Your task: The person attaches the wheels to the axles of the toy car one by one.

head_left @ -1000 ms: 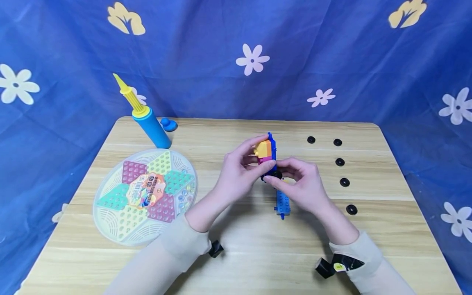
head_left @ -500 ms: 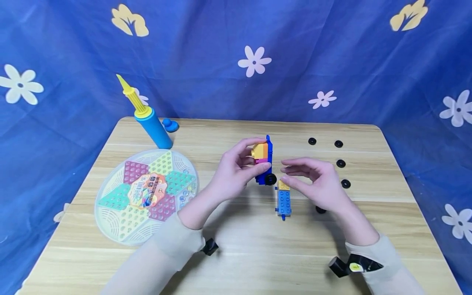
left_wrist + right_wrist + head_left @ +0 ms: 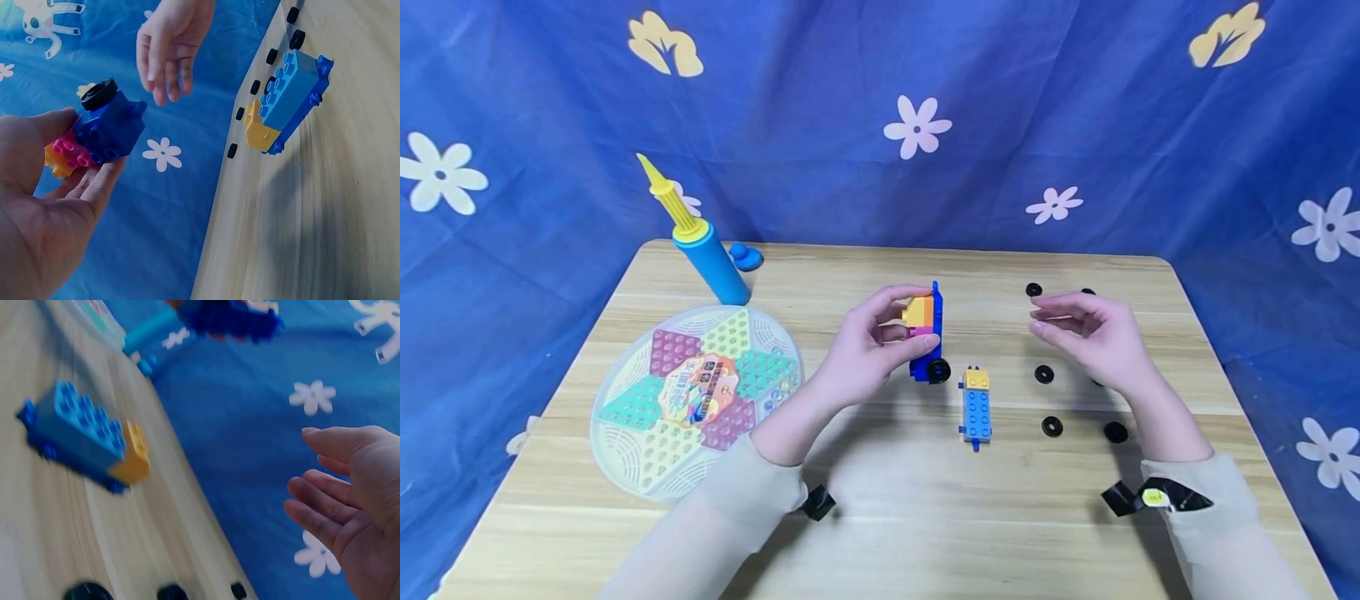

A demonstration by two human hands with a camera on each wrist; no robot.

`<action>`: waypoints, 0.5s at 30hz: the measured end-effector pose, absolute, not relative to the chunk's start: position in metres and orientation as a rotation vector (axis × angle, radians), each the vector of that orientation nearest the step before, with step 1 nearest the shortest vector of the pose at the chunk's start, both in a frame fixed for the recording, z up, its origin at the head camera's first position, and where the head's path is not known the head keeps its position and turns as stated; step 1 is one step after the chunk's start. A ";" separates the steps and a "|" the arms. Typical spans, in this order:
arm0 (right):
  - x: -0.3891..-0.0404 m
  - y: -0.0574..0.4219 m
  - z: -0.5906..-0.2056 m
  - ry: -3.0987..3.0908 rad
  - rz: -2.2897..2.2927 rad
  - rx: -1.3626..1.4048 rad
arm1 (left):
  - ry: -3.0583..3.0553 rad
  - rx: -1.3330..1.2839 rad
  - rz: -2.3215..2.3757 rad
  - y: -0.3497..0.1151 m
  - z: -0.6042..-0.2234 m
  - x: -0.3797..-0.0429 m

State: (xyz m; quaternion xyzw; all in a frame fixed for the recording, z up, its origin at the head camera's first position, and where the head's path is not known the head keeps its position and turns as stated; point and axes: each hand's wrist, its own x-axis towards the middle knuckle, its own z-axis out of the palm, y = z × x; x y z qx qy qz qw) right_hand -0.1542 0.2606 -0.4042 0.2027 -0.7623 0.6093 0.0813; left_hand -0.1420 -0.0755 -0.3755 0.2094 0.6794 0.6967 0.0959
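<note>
My left hand [image 3: 865, 350] grips a toy brick car [image 3: 934, 325] above the table, tilted up on end. It has a dark blue base, pink, orange and yellow bricks, and a black wheel [image 3: 100, 94] on one side. The right hand [image 3: 1101, 342] hovers over the table's right part with nothing in its fingers, as the right wrist view confirms [image 3: 356, 487]. Its fingertips appear near a loose black wheel [image 3: 1033, 290]. Between the hands, a second brick car [image 3: 977, 417], light blue and yellow on a blue base, stands on the table without wheels.
Several loose black wheels [image 3: 1052, 427] lie on the right of the table, some partly behind the right hand. At left sit a round Chinese checkers board [image 3: 700, 400], a blue and yellow hand pump [image 3: 711, 262] and a small blue piece [image 3: 746, 257].
My right hand has left the held car and moved right, over the loose wheels. The left hand has drawn the car slightly left and down, and its black wheel now shows uncovered.
</note>
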 end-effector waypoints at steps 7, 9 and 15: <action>-0.181 0.282 -0.419 -2.399 1.738 0.462 | 2.006 0.596 2.074 -0.080 -0.378 -0.144; -0.190 0.286 -0.425 -2.470 1.684 0.406 | 2.004 0.585 2.083 -0.080 -0.379 -0.144; -0.218 0.293 -0.448 -2.678 1.482 0.318 | 2.010 0.544 2.092 -0.081 -0.381 -0.143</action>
